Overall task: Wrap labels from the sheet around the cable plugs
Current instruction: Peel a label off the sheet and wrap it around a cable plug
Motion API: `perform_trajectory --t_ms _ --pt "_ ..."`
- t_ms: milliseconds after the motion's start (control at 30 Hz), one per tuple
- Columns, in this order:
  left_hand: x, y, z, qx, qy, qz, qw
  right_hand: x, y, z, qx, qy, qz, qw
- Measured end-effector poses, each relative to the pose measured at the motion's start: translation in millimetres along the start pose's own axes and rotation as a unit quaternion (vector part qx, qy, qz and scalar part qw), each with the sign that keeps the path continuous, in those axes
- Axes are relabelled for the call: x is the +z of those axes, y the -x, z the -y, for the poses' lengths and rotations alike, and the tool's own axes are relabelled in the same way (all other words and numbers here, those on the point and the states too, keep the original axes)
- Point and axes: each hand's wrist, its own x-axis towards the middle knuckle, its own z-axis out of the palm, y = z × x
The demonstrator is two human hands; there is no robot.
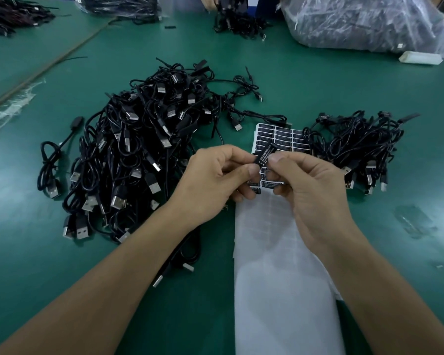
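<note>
Both of my hands hold one small black cable plug [265, 152] with a black label bearing white print on it, just above the label sheet [274, 139]. My left hand [215, 180] pinches the plug's lower end between thumb and fingers. My right hand [308, 185] presses its thumb and forefinger on the label's side. The sheet lies flat on the table, with black labels left at its far end and bare white backing [280, 278] toward me. The plug's cable is hidden behind my left hand.
A big heap of black USB cables [139, 149] lies to the left, a smaller heap [356, 147] to the right of the sheet. A plastic bag of cables [364, 21] sits far right. Another person's hand [208, 2] works at the far edge of the green table [420, 188].
</note>
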Motion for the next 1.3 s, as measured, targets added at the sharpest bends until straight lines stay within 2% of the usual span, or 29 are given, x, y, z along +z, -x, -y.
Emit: perform_trajectory --t_ms 200,600,867,1300 --pt "0.6 1.4 -0.5 -0.001 -0.008 0.030 1.000 1.5 0.1 -2.5 -0.011 0.018 -0.015 1.000" --pt "-2.1 1.9 -4.7 -0.018 0.012 0.042 0.999 2.7 -1.3 -4.4 -0.027 0.010 -0.019 0.999" --pt "-3.0 2.3 -6.4 -0.027 0.013 0.043 0.999 4.2 0.6 -3.3 -0.076 0.022 -0.022 0.997" --pt "-1.9 1.8 -9.2 -0.050 0.015 0.042 0.998 6.8 3.0 -8.0 -0.142 0.109 -0.050 0.983"
